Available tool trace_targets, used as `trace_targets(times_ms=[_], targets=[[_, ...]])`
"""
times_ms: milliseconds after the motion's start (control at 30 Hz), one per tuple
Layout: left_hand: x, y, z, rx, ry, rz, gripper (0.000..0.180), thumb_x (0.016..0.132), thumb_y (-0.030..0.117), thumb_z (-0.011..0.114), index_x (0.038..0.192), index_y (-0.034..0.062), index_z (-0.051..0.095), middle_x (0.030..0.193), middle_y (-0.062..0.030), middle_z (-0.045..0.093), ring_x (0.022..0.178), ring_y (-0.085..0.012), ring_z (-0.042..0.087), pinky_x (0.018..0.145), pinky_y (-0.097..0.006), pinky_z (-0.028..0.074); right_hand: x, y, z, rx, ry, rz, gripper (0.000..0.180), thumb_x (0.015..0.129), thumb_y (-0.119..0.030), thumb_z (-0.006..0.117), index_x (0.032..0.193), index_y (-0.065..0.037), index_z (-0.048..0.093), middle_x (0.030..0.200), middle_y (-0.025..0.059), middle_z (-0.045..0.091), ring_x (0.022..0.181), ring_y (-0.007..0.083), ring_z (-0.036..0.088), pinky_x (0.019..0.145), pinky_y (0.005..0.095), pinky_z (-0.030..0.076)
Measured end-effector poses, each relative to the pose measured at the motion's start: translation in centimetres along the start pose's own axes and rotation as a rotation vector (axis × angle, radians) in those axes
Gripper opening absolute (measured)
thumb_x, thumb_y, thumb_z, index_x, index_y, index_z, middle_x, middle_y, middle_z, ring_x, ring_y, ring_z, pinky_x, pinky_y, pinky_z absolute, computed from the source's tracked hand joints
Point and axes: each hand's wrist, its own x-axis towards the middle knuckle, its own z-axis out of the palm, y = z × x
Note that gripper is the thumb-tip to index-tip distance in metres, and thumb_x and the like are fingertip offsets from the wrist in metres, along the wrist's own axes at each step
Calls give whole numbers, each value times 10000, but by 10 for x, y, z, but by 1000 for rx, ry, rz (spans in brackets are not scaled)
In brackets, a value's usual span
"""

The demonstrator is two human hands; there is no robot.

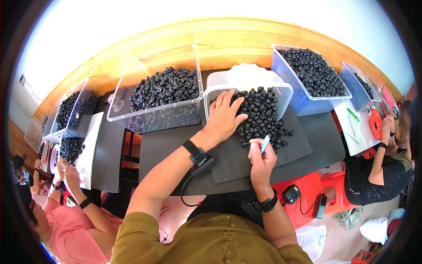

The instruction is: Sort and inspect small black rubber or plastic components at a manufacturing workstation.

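A clear plastic box (pixel 285 90) lies with its open side toward me, and small round black pieces (pixel 259 112) spill from it onto a dark grey mat (pixel 233 160). My left hand (pixel 223 118) rests at the left edge of this pile, fingers spread, with thumb and fingertips by the pieces and the box's rim. Close to the near edge of the mat, my right hand (pixel 262 167) is closed around a slim pale blue tool (pixel 265 144). The tool's upper end sticks out of the fist; whether it has a blade is hidden.
Clear bins of similar black pieces stand at left (pixel 156 119) and right (pixel 303 103) on the dark table (pixel 327 136). A person in pink (pixel 72 233) works at the left; another in black (pixel 371 180) sits at the right. A red stool (pixel 303 185) stands below the table edge.
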Motion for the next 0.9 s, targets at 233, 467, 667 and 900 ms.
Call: trace_targets(times_ms=[233,467,667,900], targets=[[-15,8,6,-168,-102,-76,439,878,249,636,1273,115,497,1369,-175,388,1249,-385,380,998,-506,368,5,1,-1,51,-8,23,114,943,-106,580,947,-7,636,716,-37,533,614,29,458,552,186,354],[-31,23,-3,-212,-123,-54,391,883,203,626,1247,120,509,1320,-167,407,1230,-383,386,991,-496,369,6,-2,1,22,-29,54,116,942,-123,593,923,-14,630,681,-51,511,611,22,450,544,182,342],[-43,29,-7,-306,-87,-8,308,885,121,609,1188,106,557,1287,-155,440,1208,-369,409,1012,-460,365,7,2,0,19,-48,46,131,956,-123,567,941,-6,624,699,-45,514,616,30,451,553,184,353],[-50,5,-51,-607,-14,23,256,889,-1,556,1135,49,607,1208,-143,558,1116,-268,561,920,-338,460,7,4,-1,21,-60,32,125,954,-111,569,967,0,628,743,-31,544,624,36,465,557,194,370]])
